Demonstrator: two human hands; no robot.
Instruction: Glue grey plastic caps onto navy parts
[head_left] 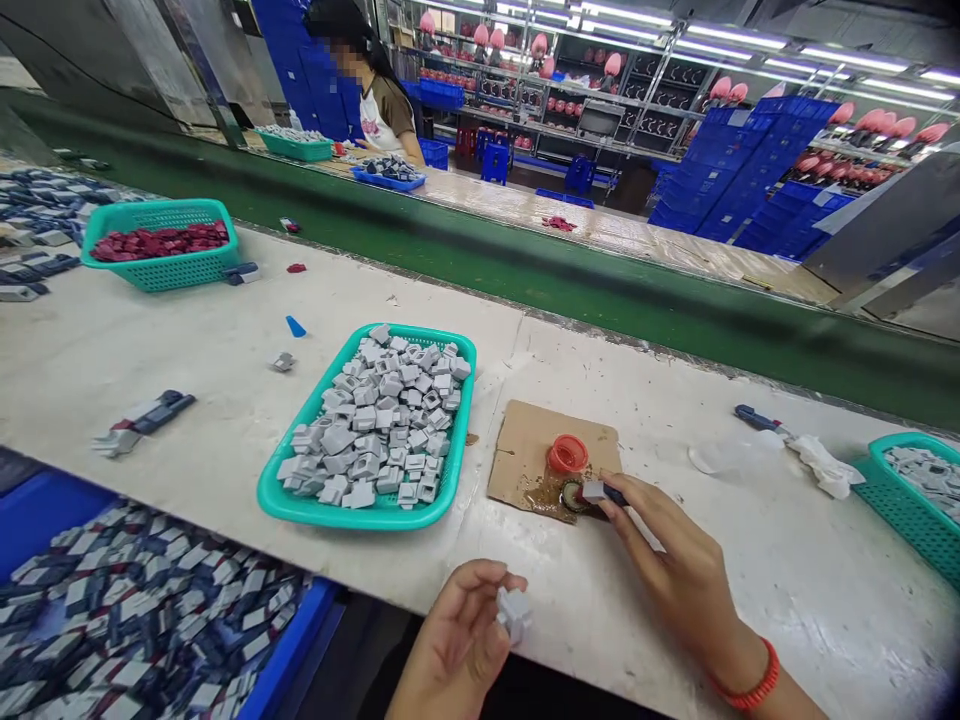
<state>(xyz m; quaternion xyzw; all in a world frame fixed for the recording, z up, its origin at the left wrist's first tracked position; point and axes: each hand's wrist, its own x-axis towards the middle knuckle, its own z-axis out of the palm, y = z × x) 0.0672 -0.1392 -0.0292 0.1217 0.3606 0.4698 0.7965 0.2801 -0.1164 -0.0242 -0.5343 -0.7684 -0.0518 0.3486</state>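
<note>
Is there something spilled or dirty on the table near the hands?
Yes. The cardboard piece is stained with brownish, wet-looking smears beside the red cap, just where the right hand presses a small grey part.

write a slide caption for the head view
Left hand holds a grey plastic piece; right hand presses another piece onto stained cardboard beside a teal basket.

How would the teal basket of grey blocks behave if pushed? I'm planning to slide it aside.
The teal basket sits flat and wide, so it probably slides without tipping. Its grey blocks are heaped loose above the rim, so some may spill. The mesh walls might flex.
</note>
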